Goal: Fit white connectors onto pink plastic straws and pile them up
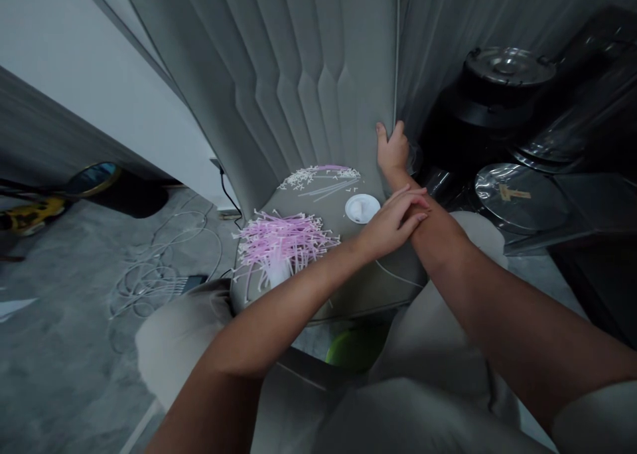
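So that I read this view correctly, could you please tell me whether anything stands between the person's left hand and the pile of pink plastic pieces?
Nothing visible does. The left hand lies on the right forearm, and only the bare grey top separates it from the pink plastic pieces; the small white dish sits beyond, off that path.

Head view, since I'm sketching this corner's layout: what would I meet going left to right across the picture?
yellow tool, coiled white cable, pink plastic strips, white dish, left hand, shiny round lid
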Motion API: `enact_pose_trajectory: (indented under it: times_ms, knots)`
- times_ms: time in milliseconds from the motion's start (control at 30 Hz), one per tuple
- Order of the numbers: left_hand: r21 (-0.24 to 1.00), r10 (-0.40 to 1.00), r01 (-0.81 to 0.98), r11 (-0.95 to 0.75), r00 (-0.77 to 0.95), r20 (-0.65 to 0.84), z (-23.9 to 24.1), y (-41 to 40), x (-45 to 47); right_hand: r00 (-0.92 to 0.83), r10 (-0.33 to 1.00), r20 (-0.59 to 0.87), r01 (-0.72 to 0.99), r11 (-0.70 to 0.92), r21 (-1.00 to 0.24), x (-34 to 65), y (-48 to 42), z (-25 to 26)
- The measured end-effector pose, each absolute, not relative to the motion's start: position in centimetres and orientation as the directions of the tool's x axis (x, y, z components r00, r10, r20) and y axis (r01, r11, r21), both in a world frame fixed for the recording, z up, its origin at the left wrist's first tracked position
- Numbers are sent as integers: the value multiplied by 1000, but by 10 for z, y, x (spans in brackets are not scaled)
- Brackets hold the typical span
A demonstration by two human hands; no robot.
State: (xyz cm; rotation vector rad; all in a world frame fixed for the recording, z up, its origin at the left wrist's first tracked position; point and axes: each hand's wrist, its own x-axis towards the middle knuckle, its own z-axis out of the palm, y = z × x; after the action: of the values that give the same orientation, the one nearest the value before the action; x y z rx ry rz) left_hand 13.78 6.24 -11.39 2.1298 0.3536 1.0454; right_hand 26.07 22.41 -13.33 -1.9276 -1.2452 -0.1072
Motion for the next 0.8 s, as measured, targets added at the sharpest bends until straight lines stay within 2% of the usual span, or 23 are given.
enact_pose_trajectory:
  times_ms: [233, 600, 800]
  knots:
    - [660, 461, -48, -750, 677, 573, -112, 66, 137, 497, 711, 498, 802, -156, -577, 263, 227, -136]
    - [677, 467, -64, -733, 677, 569, -110, 64, 135, 499, 749, 436, 802, -209, -559, 260, 223, -131]
    - [664, 455, -68, -745, 676, 580, -114, 67, 137, 496, 741, 452, 797, -182, -576, 261, 224, -131]
